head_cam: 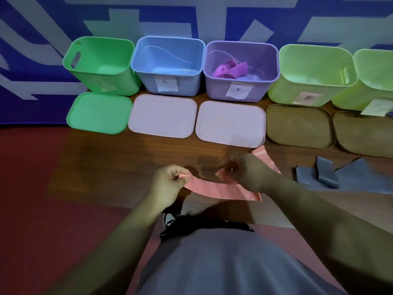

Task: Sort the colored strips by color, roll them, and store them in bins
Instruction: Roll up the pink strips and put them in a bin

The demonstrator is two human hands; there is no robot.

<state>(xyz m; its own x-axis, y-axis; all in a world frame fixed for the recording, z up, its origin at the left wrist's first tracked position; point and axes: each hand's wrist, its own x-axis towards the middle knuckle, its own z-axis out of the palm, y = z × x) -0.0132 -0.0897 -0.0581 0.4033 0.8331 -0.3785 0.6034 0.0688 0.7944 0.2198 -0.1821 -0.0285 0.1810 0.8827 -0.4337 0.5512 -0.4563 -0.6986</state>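
Strip [223, 190] between both hands [168, 184] [247, 173]

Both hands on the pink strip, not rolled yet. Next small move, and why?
Probably curl the left end over to start the roll. The left hand pinches the pink strip at its left end, the right hand pinches it further along, and the stretch between them lies unrolled on the table.

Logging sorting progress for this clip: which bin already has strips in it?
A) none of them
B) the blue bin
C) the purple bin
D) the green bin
C: magenta strips lie inside the purple bin, while the green bin and blue bin show bare floors.
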